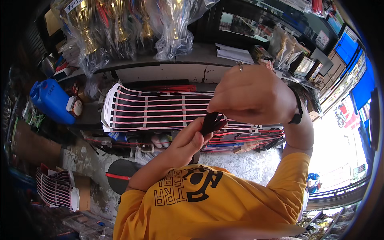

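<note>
A small bundle of dark strips with reddish edges point(209, 123) stands up out of my left hand point(188, 140), pinched between thumb and fingers. My right hand point(254, 96) is closed just above and to the right, its fingertips at the bundle's upper end. Whether those fingertips grip a strip is hidden by the hand itself. Below both hands lies a stack of long printed sheets point(148, 108), black bands divided by pink and white lines. My right forearm and hand cover the stack's right part.
Gold trophies in clear plastic point(175, 28) stand on the shelf behind the bench. A blue jerrycan point(52, 100) is at the left. Red strips point(248, 136) run along the bench's near side. A round dark stool point(120, 176) and more printed sheets point(58, 188) are lower left.
</note>
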Motion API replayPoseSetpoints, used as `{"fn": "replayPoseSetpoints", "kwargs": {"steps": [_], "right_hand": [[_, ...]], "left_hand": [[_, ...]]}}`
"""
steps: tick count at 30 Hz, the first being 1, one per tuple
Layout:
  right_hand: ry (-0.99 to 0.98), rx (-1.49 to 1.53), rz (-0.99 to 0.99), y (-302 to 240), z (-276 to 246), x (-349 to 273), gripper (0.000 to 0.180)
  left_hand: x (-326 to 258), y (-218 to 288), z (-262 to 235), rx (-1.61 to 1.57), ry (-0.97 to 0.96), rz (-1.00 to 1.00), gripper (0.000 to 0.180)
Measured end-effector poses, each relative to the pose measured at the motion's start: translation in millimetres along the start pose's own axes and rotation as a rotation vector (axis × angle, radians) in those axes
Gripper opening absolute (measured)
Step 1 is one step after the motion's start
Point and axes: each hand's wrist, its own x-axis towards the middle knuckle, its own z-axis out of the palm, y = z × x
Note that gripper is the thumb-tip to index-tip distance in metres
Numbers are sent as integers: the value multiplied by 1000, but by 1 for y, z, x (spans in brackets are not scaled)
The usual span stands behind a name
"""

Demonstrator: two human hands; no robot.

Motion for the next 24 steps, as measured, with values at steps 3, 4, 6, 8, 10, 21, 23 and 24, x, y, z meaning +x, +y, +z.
{"fn": "replayPoseSetpoints", "kwargs": {"steps": [3,4,6,8,10,21,23,24], "right_hand": [[82,-25,-104,8,1,-9,19],[97,-6,-112,9,2,-11,19],[111,25,-114,11,5,-14,20],[94,36,-114,15,5,-18,20],[60,83,-87,16,5,-21,21],[45,135,7,24,1,-41,22],[43,148,8,26,2,-44,22],[46,160,15,27,3,-46,22]], "left_hand": [[10,-7,6,-17,23,15,67],[10,-8,7,-19,31,7,68],[11,-8,10,-18,42,-13,70],[14,-10,12,-24,44,-17,73],[16,-10,14,-5,68,-31,75],[29,-18,25,94,81,48,69],[31,-24,25,221,78,121,62],[31,-26,23,249,57,84,63]]}}
